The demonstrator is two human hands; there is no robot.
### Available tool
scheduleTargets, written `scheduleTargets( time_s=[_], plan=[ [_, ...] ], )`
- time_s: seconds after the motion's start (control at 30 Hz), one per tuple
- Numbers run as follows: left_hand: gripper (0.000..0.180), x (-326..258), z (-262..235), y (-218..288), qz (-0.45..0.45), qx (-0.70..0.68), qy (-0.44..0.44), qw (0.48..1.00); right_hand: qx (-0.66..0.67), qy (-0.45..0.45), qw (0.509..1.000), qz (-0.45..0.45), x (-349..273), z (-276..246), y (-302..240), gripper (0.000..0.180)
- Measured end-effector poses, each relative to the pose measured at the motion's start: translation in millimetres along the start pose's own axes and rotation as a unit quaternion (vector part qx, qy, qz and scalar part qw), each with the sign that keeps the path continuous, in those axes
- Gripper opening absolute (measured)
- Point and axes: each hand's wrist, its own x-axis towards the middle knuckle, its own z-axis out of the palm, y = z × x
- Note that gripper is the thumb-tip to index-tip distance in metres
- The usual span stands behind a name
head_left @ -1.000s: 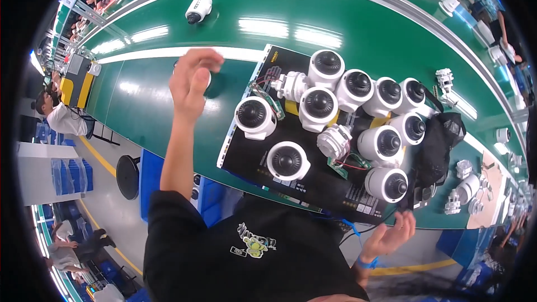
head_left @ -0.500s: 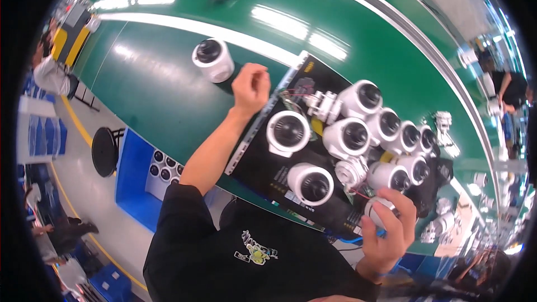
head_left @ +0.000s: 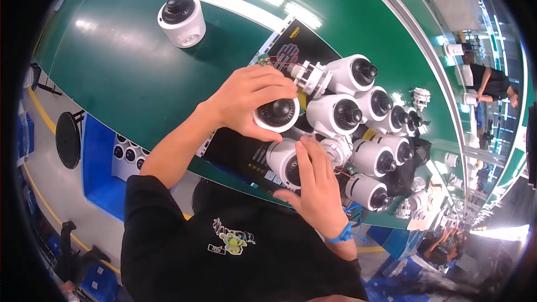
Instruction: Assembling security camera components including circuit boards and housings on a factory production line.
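My left hand [head_left: 249, 98] is wrapped round a white dome camera [head_left: 277, 113], its black dome facing up beyond my fingers. My right hand [head_left: 320, 190] grips a second white camera [head_left: 279, 159] just nearer to me, fingers on its right side and thumb at its near edge; part of its dome is hidden. Both cameras rest on a black printed mat [head_left: 240, 151]. Beside them on the right stand several more white cameras [head_left: 335, 114] with black domes. White bracket parts [head_left: 314, 78] with thin red wires lie beyond my left hand.
One separate white camera [head_left: 183, 22] stands at the far left of the green table [head_left: 123, 61]. A blue bin [head_left: 100, 173] holding several cameras is below the table's left edge, near a black round stool [head_left: 68, 140]. Another person [head_left: 485, 84] is at the far right.
My left hand has come from beside the separate camera onto one on the mat. My right hand has let go of a camera at the near right and moved left to another. The view has shifted.
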Motion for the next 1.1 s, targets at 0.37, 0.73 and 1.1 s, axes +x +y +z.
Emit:
scheduleTargets(
  time_s=[0.37, 0.73, 1.1],
  plan=[
    [0.069, -5.8, -36.6, -19.6, -0.315, -0.439, 0.462, 0.703, 0.021, 0.100, 0.994, 0.034, 59.2, -55.3, -0.8, 0.020],
    [0.058, -31.2, -26.9, -47.8, -0.284, -0.696, 0.395, 0.528, -0.191, -0.080, 0.973, -0.107, 131.5, -11.6, 38.6, 0.006],
    [0.054, -38.2, -19.5, -51.0, -0.310, -0.726, 0.393, 0.472, -0.335, -0.022, 0.927, -0.168, 155.8, 43.3, 59.9, 0.007]
  ],
)
